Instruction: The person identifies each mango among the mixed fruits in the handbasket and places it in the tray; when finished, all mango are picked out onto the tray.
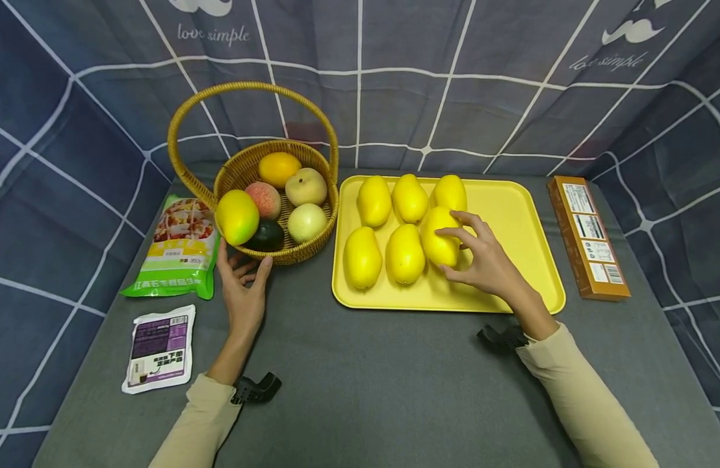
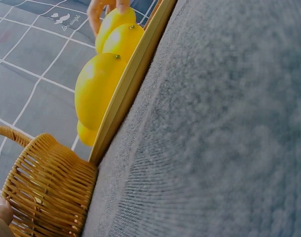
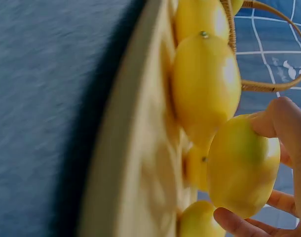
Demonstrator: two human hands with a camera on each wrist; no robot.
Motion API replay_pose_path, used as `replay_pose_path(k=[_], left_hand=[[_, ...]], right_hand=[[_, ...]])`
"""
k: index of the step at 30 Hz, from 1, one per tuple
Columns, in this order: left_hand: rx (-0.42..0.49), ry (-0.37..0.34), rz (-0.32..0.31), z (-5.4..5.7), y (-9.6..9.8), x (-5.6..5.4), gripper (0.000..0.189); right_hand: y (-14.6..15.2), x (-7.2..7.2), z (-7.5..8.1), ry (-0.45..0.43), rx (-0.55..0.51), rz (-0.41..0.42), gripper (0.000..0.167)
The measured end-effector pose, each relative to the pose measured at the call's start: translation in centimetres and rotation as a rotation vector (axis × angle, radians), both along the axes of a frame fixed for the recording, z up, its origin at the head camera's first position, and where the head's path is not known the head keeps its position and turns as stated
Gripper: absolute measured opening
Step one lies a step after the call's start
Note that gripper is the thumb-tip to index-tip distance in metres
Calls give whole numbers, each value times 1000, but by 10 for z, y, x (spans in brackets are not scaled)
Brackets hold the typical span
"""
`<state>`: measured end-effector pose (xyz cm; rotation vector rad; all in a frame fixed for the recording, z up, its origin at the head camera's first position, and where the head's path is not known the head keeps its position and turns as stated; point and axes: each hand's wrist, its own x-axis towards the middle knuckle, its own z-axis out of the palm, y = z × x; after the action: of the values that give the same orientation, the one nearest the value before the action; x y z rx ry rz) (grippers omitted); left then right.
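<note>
My right hand [image 1: 483,253] pinches a yellow mango [image 1: 438,237] between thumb and fingers over the yellow tray [image 1: 512,208]. In the right wrist view this mango [image 3: 242,168] shows a greenish patch, and its lower end is near another mango. Several more yellow mangoes [image 1: 362,257] lie in two rows on the tray's left half. My left hand [image 1: 243,286] touches the near side of the wicker basket [image 1: 295,253], thumb and fingers spread along its wall. Inside the basket are a yellow-green mango [image 1: 237,218], a peach [image 1: 263,199], a dark green fruit [image 1: 268,235] and several pale or orange fruits.
A green food bag [image 1: 175,247] lies left of the basket, with a white and purple pouch [image 1: 160,351] nearer me. Right of the tray is a long brown box [image 1: 588,237]. The basket's tall handle [image 1: 251,86] arches over it. A checked cloth [image 1: 395,110] hangs behind the table.
</note>
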<state>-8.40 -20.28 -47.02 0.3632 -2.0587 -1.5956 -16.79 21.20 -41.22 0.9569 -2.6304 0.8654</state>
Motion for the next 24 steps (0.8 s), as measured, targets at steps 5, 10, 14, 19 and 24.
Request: replay_pose_path(k=[5, 10, 14, 19, 24], left_hand=[[0, -2, -1, 4, 2, 1, 81], [1, -2, -6, 8, 4, 2, 81], [-8, 2, -5, -2, 0, 0, 80], [-6, 6, -10, -3, -1, -1, 80], [-1, 2, -6, -2, -1, -1, 80]], right_hand=[[9, 3, -12, -7, 2, 2, 60], [12, 3, -20, -23, 5, 29, 61], [13, 5, -22, -46, 18, 47, 61], [14, 6, -24, -53, 24, 60, 65], [14, 6, -25, -57, 30, 70, 68]])
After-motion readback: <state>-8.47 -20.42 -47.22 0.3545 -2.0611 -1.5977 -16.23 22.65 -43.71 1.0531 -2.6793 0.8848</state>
